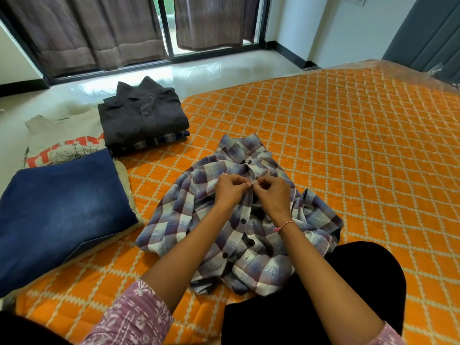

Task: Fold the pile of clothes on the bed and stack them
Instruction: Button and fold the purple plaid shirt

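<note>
while on the orange bed, left hand and right hand both pinching plaid shirt placket

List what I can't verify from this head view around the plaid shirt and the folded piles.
- Button at the placket of the purple-and-white plaid shirt: covered by left hand and right hand; fastened or not, unclear.
- Plaid garment under the folded dark grey shirt: only an edge shows.
- Beige printed T-shirt: print partly hidden by folded blue jeans.
</note>
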Demonstrator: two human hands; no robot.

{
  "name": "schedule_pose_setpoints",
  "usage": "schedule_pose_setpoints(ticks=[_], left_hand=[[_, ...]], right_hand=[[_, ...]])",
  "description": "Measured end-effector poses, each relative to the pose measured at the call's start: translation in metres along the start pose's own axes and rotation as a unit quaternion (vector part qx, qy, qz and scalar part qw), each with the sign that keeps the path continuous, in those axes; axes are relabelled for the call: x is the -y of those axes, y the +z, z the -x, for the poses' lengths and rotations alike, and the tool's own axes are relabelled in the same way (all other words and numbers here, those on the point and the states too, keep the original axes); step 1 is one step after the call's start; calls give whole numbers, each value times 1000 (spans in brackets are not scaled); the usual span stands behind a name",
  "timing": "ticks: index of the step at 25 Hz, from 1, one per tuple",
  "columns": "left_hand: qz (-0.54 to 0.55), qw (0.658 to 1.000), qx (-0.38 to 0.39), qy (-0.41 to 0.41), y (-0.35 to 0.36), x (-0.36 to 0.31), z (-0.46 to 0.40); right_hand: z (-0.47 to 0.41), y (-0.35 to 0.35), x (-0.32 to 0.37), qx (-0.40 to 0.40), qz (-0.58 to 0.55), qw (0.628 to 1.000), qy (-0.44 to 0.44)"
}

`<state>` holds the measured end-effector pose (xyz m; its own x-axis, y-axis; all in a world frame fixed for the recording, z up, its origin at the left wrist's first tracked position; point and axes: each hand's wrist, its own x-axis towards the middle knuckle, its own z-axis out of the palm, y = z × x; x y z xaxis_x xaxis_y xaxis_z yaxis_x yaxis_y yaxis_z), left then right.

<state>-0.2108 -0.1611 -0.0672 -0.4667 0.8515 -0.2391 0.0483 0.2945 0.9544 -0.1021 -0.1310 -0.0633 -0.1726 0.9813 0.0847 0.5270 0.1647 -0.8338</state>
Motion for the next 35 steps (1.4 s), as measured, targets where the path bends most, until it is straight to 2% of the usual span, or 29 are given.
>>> schedule_pose_setpoints(ticks=[5,10,16,18,20,23,25,27,29,31,33,34,35], left_hand=[[38,999,-10,11,4,1,6],[-33,998,-48,16,5,3,3],[-33,999,-12,1,3,-2,-5],[-27,1000,-13,-6,4,-2,-6],[-20,999,-38,-4,7,-5,-1],[2,999,-43,-26,13,-8,2],[18,996,-15,-91,15,-14,-2],[86,982,10,-170,14,-21,-7],[133,972,10,-192,12,-26,-6],[98,982,0,-163,13,-24,-6],[50,993,-5,-111,13,-21,-7],[46,995,6,-88,11,-20,-8],[52,996,23,-72,8,-20,-10]], right_hand=[[-4,-7,1,25,-48,997,47],[-4,-6,-2,56,-67,992,88],[-14,-14,-1,98,-157,976,116],[-17,-12,2,99,-86,988,80],[-20,-10,8,85,49,995,15],[-22,-6,12,70,172,981,-56],[-19,-4,9,83,228,966,-87],[-14,-4,5,73,236,963,-109],[-11,-6,1,41,206,970,-120],[-11,-5,0,23,168,981,-94],[-14,-6,3,24,55,998,-1],[-16,-10,7,36,-45,996,64],[-19,-14,9,59,-147,978,137]])
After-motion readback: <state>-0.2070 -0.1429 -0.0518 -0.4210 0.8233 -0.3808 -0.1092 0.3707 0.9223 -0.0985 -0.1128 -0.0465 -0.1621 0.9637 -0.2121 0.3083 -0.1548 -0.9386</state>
